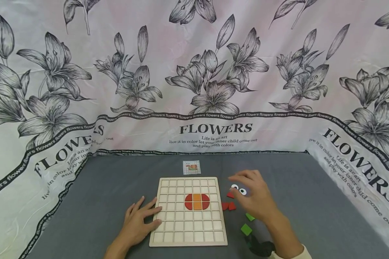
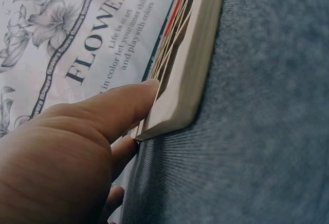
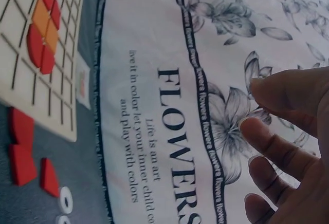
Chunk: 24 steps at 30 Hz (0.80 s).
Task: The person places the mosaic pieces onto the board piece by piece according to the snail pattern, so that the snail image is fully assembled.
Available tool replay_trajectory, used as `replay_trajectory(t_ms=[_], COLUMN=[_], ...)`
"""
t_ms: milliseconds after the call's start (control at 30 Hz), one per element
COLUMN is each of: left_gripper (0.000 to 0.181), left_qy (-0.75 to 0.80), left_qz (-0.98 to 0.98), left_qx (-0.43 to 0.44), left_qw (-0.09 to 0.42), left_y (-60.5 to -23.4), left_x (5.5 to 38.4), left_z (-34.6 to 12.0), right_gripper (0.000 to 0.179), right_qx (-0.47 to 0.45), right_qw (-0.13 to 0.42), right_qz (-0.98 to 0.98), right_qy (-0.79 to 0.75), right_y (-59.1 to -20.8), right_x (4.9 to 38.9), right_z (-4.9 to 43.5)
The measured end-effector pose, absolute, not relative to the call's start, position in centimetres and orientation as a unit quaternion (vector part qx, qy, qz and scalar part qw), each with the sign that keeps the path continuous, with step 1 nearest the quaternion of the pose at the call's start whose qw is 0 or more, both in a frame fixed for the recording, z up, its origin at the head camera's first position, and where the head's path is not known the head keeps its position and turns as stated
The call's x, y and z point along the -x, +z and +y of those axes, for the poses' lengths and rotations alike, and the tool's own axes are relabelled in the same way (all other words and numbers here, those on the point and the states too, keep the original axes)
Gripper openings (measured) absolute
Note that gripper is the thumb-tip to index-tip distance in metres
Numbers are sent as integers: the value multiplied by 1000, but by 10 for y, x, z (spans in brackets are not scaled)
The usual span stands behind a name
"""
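A wooden grid board (image 1: 188, 244) lies on the grey cloth, with red corner tiles (image 1: 188, 201) and orange tiles (image 1: 197, 201) forming a rounded shape in its cells. My left hand (image 1: 134, 223) rests at the board's left edge, fingers spread; the left wrist view has the thumb (image 2: 128, 106) on the rim. Over the loose pieces to the right of the board hovers my right hand (image 1: 257, 196), its thumb and fingers apart and nothing between them. Partly hidden below it are round white eye pieces (image 1: 242, 191) and red pieces (image 1: 232, 206).
Behind the board lies a small picture card (image 1: 191, 167). Green pieces (image 1: 246, 229) sit right of the board, and a dark shape (image 1: 260, 248) lies by the right wrist, too indistinct to tell. Flower-printed cloth (image 1: 214, 133) hangs at the back and sides.
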<state>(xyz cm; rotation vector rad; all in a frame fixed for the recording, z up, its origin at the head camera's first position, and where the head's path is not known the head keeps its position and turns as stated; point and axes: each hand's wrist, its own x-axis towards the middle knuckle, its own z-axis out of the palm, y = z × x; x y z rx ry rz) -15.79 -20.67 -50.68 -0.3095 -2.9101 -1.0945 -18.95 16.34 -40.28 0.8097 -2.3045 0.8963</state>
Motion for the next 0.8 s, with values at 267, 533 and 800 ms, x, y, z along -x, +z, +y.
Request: replay_trajectory(t_ms=[267, 533, 800], left_gripper=[42, 42, 42], left_qy=[-353, -357, -357], left_qz=[-931, -929, -929], left_qx=[96, 97, 100], left_qw=[7, 7, 11], left_y=[-507, -508, -507], left_x=[158, 158, 158], left_z=[-207, -208, -208], right_gripper=[32, 32, 33], right_qx=[-298, -281, -268], right_qw=[256, 216, 186], right_qz=[-857, -871, -889], right_qy=[333, 340, 322], right_y=[-430, -465, -489], right_x=[193, 201, 207], right_z=[173, 179, 180])
